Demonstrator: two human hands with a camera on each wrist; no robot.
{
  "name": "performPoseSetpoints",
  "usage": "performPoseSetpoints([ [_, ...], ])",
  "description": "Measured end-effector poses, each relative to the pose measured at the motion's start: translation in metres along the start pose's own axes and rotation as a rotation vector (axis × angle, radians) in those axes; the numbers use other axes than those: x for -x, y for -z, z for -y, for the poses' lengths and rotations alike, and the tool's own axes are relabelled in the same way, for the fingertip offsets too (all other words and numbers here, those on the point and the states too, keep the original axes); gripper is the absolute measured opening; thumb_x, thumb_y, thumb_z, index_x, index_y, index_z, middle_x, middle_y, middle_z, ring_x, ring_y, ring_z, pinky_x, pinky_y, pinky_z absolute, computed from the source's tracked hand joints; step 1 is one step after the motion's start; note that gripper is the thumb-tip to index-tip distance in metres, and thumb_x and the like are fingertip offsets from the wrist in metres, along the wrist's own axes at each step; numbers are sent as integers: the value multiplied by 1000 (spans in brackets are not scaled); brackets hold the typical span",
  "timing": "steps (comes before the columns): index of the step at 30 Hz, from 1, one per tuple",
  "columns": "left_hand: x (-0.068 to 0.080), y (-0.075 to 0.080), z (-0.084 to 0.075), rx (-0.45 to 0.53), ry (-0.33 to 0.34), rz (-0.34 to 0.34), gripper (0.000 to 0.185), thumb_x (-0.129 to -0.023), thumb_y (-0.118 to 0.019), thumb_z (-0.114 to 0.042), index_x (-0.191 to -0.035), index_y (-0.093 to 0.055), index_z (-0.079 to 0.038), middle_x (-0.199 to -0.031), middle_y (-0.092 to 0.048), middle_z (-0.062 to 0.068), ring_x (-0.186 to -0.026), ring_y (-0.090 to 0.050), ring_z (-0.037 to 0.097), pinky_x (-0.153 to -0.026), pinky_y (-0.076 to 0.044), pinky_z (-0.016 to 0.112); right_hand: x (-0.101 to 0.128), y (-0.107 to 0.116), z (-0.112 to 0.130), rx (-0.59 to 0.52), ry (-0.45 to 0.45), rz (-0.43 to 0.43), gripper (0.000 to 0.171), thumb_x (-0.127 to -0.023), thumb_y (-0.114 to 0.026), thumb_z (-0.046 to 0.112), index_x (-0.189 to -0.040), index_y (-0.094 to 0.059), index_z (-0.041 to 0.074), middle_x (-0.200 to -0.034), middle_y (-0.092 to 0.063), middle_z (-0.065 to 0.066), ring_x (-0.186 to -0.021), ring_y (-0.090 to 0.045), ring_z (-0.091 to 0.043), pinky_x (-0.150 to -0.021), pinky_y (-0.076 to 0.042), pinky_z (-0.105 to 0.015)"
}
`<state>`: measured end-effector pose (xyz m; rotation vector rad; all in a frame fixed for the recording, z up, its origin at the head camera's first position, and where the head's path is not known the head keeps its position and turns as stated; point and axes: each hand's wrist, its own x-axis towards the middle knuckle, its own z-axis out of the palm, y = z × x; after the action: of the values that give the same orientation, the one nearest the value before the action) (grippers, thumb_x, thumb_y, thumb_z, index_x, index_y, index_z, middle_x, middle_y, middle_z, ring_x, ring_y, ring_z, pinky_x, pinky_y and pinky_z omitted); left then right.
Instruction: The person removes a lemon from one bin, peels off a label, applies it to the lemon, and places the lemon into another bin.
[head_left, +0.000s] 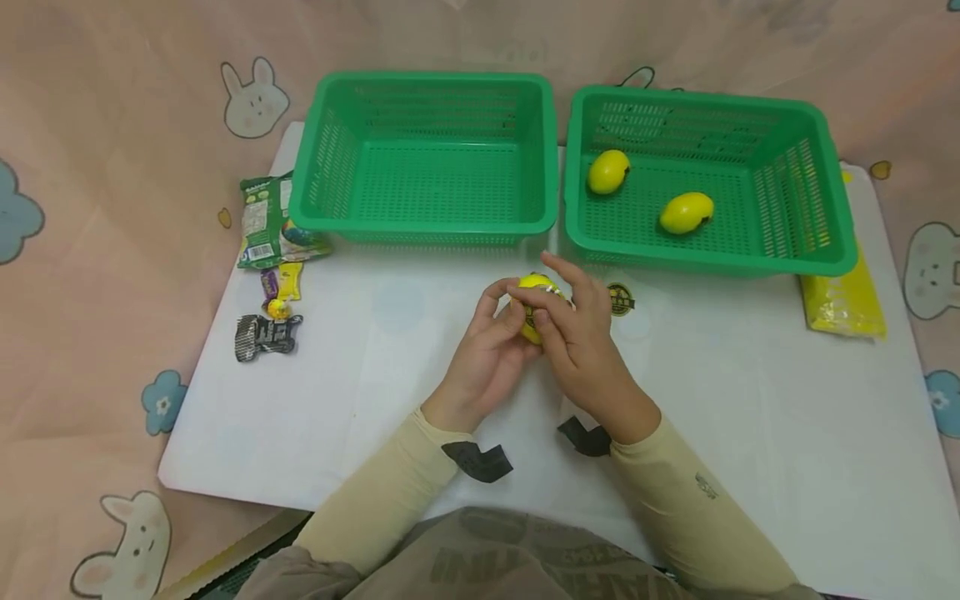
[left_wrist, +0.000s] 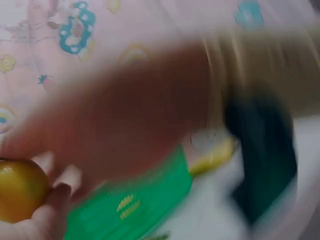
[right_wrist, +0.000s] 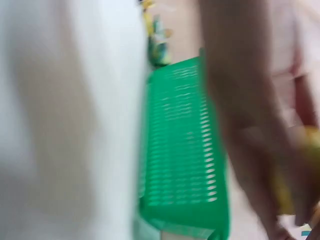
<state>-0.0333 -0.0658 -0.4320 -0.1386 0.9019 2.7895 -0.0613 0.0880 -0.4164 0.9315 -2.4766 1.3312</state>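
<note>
Yellow egg toy point(head_left: 534, 302) pinched by both hands: left hand point(head_left: 487, 350), right hand point(head_left: 577, 333) | wrist views blurred, head view clear

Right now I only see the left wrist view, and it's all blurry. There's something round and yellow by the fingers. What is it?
Observer: A yellow egg-shaped toy; the left hand and right hand both grip it above the white board.
Operator: Are there more of them?
Observer: Yes, two more yellow ones lie in the right green basket.
Operator: And the other basket?
Observer: The left green basket holds nothing.
</note>
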Motion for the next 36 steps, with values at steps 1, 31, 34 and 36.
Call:
performPoseSetpoints([
  [1, 0, -1, 0, 10, 7, -4, 38, -95, -75, -31, -126, -53, -27, -126, -58, 1, -108, -60, 16, -86, -49, 28, 0, -4, -3, 29, 24, 2, 47, -116, -35, 41, -136, -69, 16, -166, -33, -13, -143, -29, -42, -110, -22, -61],
  [31, 2, 4, 10, -131, -28, -51, 51, -110, -50, -5, -159, -38, -9, -127, -66, 8, -109, -64, 14, -90, -53, 23, 8, -21, -16, 140, -63, -32, 58, -114, -28, 49, -154, -45, 10, -174, -21, -10, -149, -24, -46, -111, -20, -70],
  [34, 2, 6, 8, -143, -33, -47, 55, -110, -49, -6, -163, -33, -7, -130, -64, 9, -109, -64, 14, -92, -53, 22, 9, -26, -17, 213, -82, -52, 68, -113, -23, 55, -156, -37, 4, -173, -21, -16, -149, -24, -48, -111, -22, -71],
  [36, 2, 6, 8, -152, -45, -44, 57, -110, -49, -6, -164, -31, -7, -131, -63, 9, -108, -64, 13, -92, -54, 22, 11, -28, -16, 256, -110, -51, 77, -112, -21, 61, -158, -32, 0, -173, -19, -19, -149, -23, -48, -110, -23, -71],
])
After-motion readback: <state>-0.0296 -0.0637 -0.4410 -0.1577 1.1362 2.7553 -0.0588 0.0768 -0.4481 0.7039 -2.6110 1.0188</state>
